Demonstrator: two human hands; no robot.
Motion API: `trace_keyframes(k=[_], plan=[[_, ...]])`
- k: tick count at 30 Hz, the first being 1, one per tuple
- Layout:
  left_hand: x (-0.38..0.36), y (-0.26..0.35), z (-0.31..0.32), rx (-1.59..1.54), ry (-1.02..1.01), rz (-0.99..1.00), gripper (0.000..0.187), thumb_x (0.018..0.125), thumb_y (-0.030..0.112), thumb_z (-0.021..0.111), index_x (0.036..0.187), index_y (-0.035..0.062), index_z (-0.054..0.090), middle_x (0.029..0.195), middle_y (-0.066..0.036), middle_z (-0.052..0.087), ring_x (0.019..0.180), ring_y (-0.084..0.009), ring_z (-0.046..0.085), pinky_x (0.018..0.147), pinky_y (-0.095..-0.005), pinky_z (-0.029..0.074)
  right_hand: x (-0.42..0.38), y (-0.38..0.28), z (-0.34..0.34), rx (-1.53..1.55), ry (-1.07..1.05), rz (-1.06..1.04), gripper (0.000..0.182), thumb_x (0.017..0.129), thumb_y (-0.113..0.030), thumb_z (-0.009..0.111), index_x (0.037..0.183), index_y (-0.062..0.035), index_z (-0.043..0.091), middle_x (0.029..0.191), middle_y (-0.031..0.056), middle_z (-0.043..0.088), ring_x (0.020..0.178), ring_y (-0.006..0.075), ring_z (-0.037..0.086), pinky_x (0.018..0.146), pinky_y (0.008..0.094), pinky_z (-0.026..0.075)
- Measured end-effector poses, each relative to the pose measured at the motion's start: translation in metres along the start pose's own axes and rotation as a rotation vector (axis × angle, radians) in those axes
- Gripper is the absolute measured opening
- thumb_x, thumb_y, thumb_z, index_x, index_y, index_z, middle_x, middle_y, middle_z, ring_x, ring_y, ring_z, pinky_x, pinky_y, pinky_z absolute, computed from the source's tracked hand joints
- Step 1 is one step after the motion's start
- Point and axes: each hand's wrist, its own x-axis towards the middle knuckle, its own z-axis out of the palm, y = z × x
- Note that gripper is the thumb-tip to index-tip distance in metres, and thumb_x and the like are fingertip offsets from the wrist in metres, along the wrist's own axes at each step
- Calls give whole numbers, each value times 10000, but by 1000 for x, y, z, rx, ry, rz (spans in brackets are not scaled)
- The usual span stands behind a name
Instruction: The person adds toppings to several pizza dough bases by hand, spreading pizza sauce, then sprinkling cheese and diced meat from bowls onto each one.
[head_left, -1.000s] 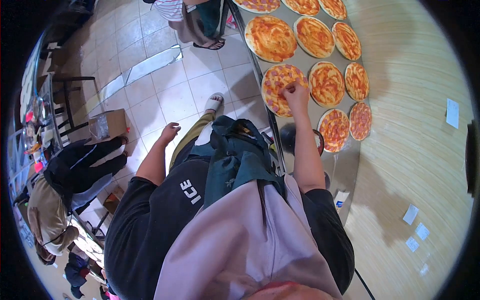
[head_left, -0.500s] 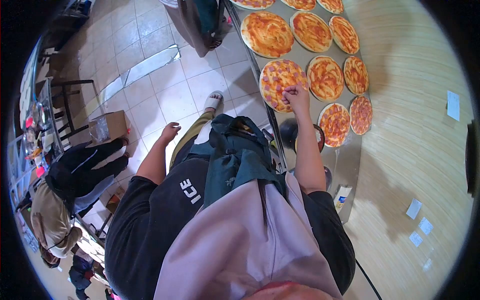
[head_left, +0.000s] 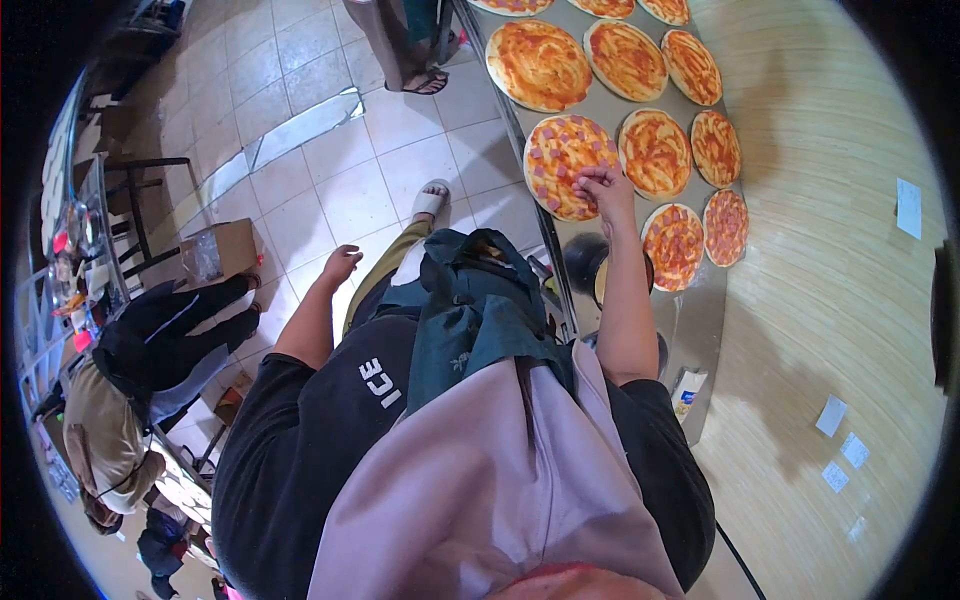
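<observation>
My right hand (head_left: 606, 192) hovers over the lower right edge of a round pizza (head_left: 558, 150) scattered with small pink meat cubes. Its fingers are drawn together in a pinch, and whatever sits between them is too small to make out. Away from the table, my left hand (head_left: 342, 263) hangs over the tiled floor with its fingers loosely apart, holding nothing. Beside the topped pizza lies a sauced pizza base (head_left: 654, 154). A smaller pizza with pink bits (head_left: 672, 247) is just right of my right forearm. Dark round containers (head_left: 583, 262) are partly hidden under that forearm.
Several more sauced bases (head_left: 538, 66) cover the metal table (head_left: 690, 335) toward its far end. A printed packet (head_left: 688, 393) lies near the wall (head_left: 830, 300). One person's sandaled foot (head_left: 420, 82) is ahead; another person (head_left: 110, 430) works at left, near a cardboard box (head_left: 220, 250).
My right hand has shifted slightly right and its fingers have straightened somewhat. The person ahead has moved a leg, so the sandaled foot shows more. My left hand stays about where it was.
</observation>
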Motion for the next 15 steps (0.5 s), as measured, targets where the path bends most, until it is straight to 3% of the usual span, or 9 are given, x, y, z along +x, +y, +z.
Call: trace_keyframes(k=[4,6,9,13,15], plan=[[-4,2,-1,26,-1,-27,404,764,246,594,1092,23,517,962,-149,590,723,-186,560,682,-296,444,2,10,5,-339,67,-66,127,736,7,586,862,20,575,734,78,603,637,139,579,604,241,485],[-6,4,-1,19,3,-20,404,765,246,592,1092,21,517,959,-151,590,723,-184,560,683,-296,444,1,13,11,-695,76,-283,130,676,-34,636,796,-14,591,697,73,604,631,176,579,581,287,453],[-4,4,-3,11,14,1,404,766,246,590,1091,18,516,947,-153,590,721,-182,559,681,-296,443,-6,15,14,-918,199,-295,145,671,-59,618,811,-32,591,711,101,583,673,240,570,623,334,441],[-3,-4,-5,18,17,28,403,770,242,584,1093,14,511,934,-153,589,713,-179,556,670,-299,443,-6,16,15,-888,272,-412,110,707,-78,571,811,-49,593,783,117,561,754,278,548,649,356,435],[-4,-3,-5,27,8,12,402,769,239,584,1094,14,510,934,-151,589,709,-179,555,669,-300,443,-11,13,21,-1070,202,-531,125,729,-77,528,832,-58,597,869,124,540,819,276,538,679,363,432]])
